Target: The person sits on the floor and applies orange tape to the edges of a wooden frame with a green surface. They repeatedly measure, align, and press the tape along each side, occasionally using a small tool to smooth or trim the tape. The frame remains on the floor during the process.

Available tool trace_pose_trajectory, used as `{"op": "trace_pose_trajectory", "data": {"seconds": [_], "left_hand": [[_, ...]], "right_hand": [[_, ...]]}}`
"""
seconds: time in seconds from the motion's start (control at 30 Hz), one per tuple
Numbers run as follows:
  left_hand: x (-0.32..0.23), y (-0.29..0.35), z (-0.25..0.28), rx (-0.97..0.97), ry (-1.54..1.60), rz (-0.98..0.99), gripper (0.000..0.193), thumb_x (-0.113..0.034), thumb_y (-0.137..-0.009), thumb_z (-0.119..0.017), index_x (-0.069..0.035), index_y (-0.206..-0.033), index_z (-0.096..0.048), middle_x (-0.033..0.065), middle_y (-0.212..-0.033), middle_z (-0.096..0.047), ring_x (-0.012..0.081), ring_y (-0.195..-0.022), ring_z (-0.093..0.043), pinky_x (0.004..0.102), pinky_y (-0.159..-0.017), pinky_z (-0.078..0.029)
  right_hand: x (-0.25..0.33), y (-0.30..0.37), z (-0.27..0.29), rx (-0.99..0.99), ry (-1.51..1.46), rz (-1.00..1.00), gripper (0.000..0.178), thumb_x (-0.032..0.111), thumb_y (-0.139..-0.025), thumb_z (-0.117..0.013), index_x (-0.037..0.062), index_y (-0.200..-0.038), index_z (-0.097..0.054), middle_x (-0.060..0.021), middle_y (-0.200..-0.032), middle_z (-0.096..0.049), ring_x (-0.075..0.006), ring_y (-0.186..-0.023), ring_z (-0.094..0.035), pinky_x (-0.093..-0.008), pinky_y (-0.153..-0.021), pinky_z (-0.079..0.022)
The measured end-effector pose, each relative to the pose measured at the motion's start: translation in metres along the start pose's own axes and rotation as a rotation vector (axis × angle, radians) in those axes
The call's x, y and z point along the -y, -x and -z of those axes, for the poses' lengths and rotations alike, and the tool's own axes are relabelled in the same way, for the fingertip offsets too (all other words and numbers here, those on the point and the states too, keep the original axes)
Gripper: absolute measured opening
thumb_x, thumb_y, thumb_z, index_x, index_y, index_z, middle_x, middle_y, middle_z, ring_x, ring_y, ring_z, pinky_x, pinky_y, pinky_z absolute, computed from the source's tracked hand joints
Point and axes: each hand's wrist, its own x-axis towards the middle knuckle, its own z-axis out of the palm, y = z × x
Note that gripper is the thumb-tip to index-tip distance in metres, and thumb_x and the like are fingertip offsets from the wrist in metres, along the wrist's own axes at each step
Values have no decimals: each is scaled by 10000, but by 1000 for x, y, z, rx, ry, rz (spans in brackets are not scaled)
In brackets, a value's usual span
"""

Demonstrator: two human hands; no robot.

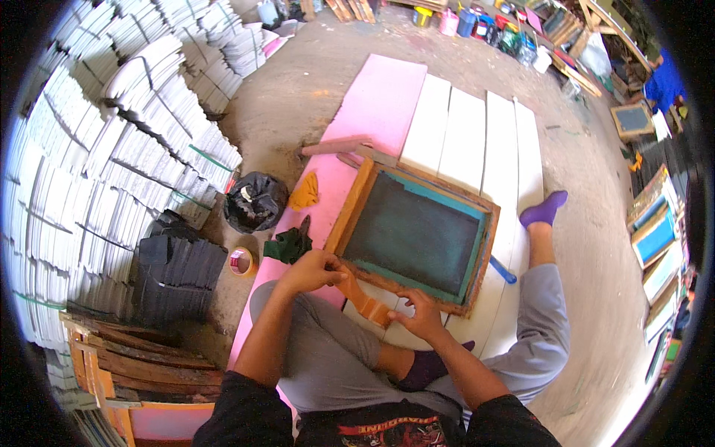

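A strip of orange-brown packing tape (pixel 365 304) stretches between my hands, just off the near edge of a wooden-framed printing screen (pixel 417 227). My left hand (pixel 309 272) is closed, pinching the strip's upper left end by the frame's near left corner. At its lower right end, my right hand (pixel 422 316) has thumb and forefinger on the tape; the exact contact is hard to make out. The screen's mesh is dark, bordered in teal, and the frame lies flat across pink and white boards. Left of it lie a dark green cloth (pixel 289 244) and a yellow-orange cloth (pixel 304 191).
A tape roll (pixel 243 261) and a black plastic bag (pixel 255 201) stand on the floor at left, before tall stacks of white sheets (pixel 141 149). A blue-handled tool (pixel 503 270) pokes out beside the frame. More screens (pixel 655 238) lean at far right.
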Motion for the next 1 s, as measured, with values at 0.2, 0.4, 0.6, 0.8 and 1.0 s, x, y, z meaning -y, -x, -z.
{"op": "trace_pose_trajectory", "data": {"seconds": [0.2,0.4,0.6,0.8,1.0], "left_hand": [[-9,-43,11,-211,-461,110,240,-257,-772,-802,-59,-907,-779,171,-802,-737,347,-806,-721,441,-788,-548],[52,-78,0,-226,-132,26,321,-262,-751,-833,2,-909,-741,196,-907,-717,376,-875,-709,466,-811,-543],[50,-74,9,-214,10,-47,221,-176,-750,-824,2,-865,-759,193,-850,-712,342,-840,-704,410,-758,-539],[58,-76,3,-136,202,-26,259,-189,-773,-809,25,-886,-718,203,-807,-697,318,-784,-703,399,-717,-530],[51,-76,11,-80,138,-20,250,-170,-783,-795,47,-867,-704,202,-771,-680,300,-732,-686,402,-692,-521]], "right_hand": [[31,-150,-7,-258,429,334,349,353,-892,-727,60,-1077,-693,-131,-1069,-674,-343,-833,-666,-436,-756,-550],[54,-311,-56,-272,786,314,288,263,-882,-692,27,-1044,-663,-158,-1031,-659,-360,-866,-692,-451,-721,-587],[35,-399,-81,-273,1039,118,196,145,-884,-621,14,-1018,-681,-189,-962,-695,-338,-761,-727,-467,-614,-596],[44,-416,-84,-60,998,232,143,147,-898,-620,45,-969,-689,-166,-947,-714,-330,-851,-721,-428,-688,-601],[73,-427,-84,10,861,287,196,188,-896,-638,34,-1018,-646,-159,-1018,-681,-353,-1015,-667,-489,-787,-571]]}}
